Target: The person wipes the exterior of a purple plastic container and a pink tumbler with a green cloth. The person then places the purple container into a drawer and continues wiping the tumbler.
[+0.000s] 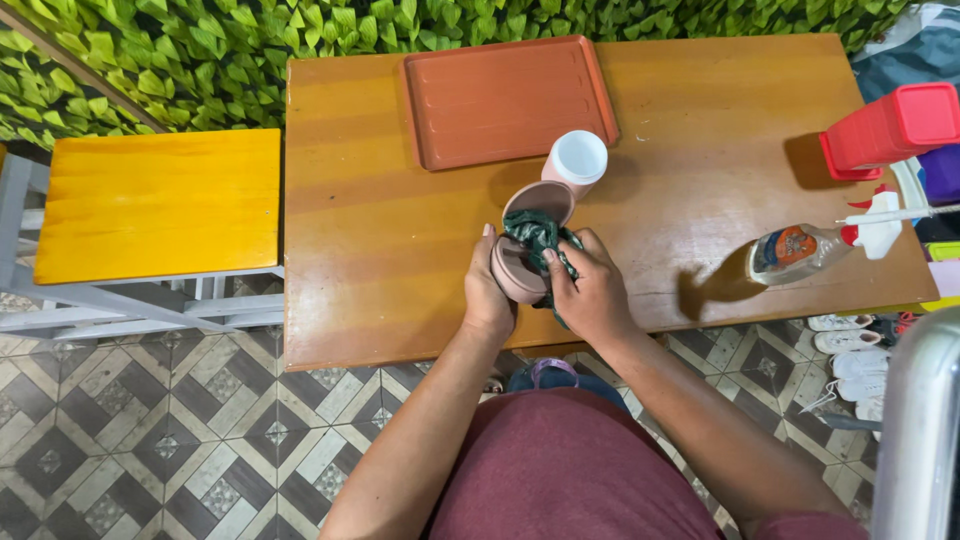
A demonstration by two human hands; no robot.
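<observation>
Left hand (487, 295) gripping a pink cup (525, 245) at frame centre, right hand (590, 290) clutching a green cloth (540, 238) against it

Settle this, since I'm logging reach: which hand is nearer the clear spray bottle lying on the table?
Right. The right hand, pressing a green cloth into the pink cup, sits on the spray bottle side; the left hand grips the cup's far side.

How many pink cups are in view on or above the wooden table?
2. One pink cup lies on its side in the left hand, while the right hand presses a dark green cloth against it. The other cup stands upright beside the terracotta tray. None seems hidden.
</observation>
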